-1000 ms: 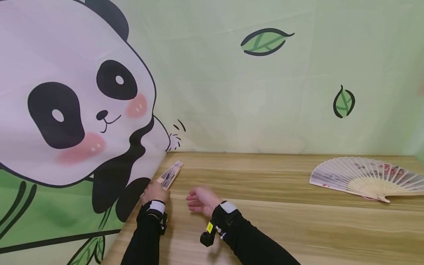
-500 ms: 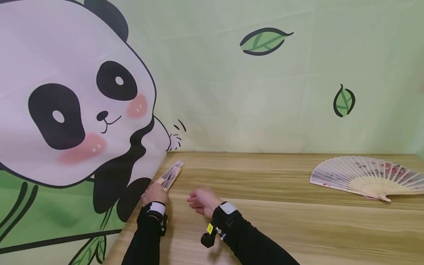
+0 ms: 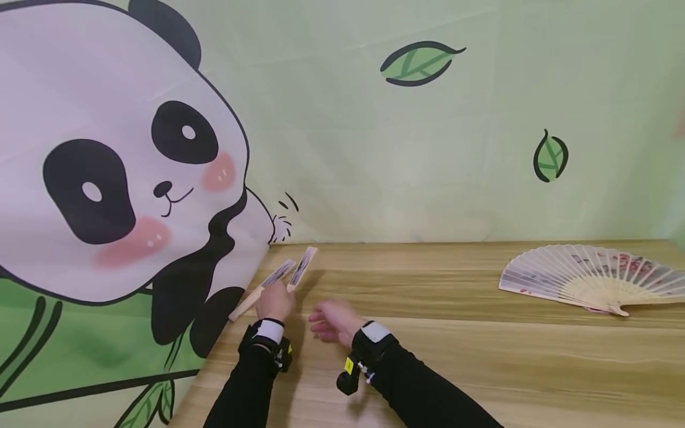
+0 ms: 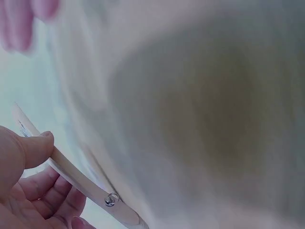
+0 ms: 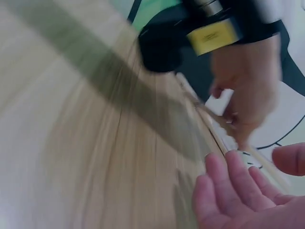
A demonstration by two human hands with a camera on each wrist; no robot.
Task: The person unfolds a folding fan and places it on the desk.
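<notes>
My left hand [image 3: 274, 302] grips a folded fan [image 3: 303, 264] near its rivet and holds it tilted up and away from me. In the left wrist view the thumb [image 4: 28, 150] presses on the fan's pale wooden guard stick [image 4: 81, 179]. A second folded fan [image 3: 257, 294] lies on the wooden table [image 3: 455, 356] along the foot of the panda cloth [image 3: 107, 178], just left of that hand. My right hand [image 3: 333, 321] hovers low over the table to the right of the left hand, fingers loose and holding nothing. The right wrist view is blurred and shows that palm [image 5: 238, 195].
An opened paper fan [image 3: 588, 279] with a floral print lies flat at the table's far right. A pale green backdrop [image 3: 428, 148] with leaf drawings hangs behind the table, and the panda cloth walls off the left side.
My left hand has moved right and lifted a folded fan off the spot by the cloth, uncovering another folded fan there. The right hand has barely moved.
</notes>
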